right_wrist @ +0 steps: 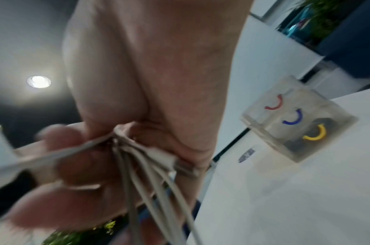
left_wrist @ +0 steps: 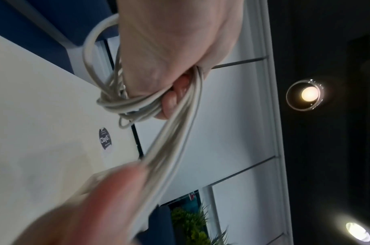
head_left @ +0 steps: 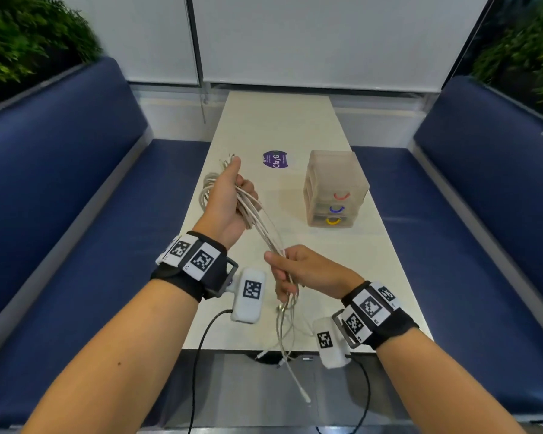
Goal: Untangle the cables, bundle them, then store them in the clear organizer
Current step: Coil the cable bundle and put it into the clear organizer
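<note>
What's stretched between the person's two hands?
A run of pale cables spans from the left hand to the right hand, off the table; the head view shows it best.

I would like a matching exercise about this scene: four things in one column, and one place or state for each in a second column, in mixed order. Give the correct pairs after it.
Things:
1. left hand
2. right hand
3. clear organizer
4. purple sticker

Places or states:
A. stands on the table, drawers closed
B. grips the coiled part of the white cables
C. lies flat on the table, left of the drawers
D. grips the cables nearer their loose, hanging ends

Pairs: 1-B, 2-D, 3-A, 4-C
</note>
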The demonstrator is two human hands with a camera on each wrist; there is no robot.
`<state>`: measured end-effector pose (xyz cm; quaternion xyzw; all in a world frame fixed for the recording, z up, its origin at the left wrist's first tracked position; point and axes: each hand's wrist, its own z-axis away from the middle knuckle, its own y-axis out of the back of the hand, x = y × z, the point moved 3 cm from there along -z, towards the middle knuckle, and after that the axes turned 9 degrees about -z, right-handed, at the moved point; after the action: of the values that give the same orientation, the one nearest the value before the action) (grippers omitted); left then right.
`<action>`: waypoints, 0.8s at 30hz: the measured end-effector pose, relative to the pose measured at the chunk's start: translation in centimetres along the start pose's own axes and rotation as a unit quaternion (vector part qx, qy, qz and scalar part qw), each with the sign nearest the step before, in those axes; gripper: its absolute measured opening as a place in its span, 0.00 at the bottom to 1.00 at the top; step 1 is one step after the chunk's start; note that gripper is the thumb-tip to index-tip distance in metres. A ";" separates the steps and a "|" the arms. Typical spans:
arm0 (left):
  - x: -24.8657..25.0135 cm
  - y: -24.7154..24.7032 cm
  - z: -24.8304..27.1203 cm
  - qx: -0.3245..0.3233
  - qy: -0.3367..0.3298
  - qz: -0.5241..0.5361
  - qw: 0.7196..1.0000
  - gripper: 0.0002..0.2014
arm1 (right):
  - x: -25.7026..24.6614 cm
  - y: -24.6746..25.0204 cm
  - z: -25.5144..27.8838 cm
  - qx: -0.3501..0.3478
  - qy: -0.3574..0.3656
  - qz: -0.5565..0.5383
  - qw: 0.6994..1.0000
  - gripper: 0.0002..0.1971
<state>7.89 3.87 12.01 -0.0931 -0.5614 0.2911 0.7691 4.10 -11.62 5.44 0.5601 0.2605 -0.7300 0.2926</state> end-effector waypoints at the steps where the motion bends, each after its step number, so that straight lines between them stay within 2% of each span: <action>1: 0.4 0.1 0.0 -0.015 0.000 0.021 1.000 0.25 | 0.5 0.2 0.1 -0.009 0.002 -0.009 1.000 0.23; 6: 1.6 -0.2 1.1 -0.111 0.032 0.071 0.991 0.26 | 1.8 1.3 0.4 -0.070 -0.004 -0.180 0.981 0.25; 9: 2.3 -0.8 2.2 -0.189 0.005 0.034 0.981 0.27 | 1.9 2.1 0.5 -0.097 -0.017 -0.250 0.963 0.25; 13: 2.8 -1.5 3.0 -0.274 -0.032 0.019 0.961 0.28 | 2.0 2.4 0.4 -0.127 -0.021 -0.251 0.959 0.23; 17: 3.1 -1.5 3.4 -0.342 -0.011 0.016 0.940 0.28 | 2.6 2.3 0.3 -0.158 -0.052 -0.213 0.963 0.20; 19: 2.9 -1.5 3.8 -0.388 0.024 -0.023 0.921 0.28 | 2.5 2.6 0.2 -0.139 -0.084 -0.160 0.974 0.21; 21: 2.0 -1.3 4.5 -0.433 0.073 -0.106 0.892 0.26 | 2.0 3.1 -0.1 -0.094 -0.124 -0.101 0.983 0.22; 24: -0.4 -1.1 5.6 -0.472 0.145 -0.276 0.824 0.23 | 1.0 4.2 -0.6 -0.053 -0.170 -0.039 0.983 0.19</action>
<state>3.02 1.71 14.17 -0.3271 -0.5145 -0.2510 0.7518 7.33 -14.22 4.07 0.4006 0.2665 -0.8107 0.3334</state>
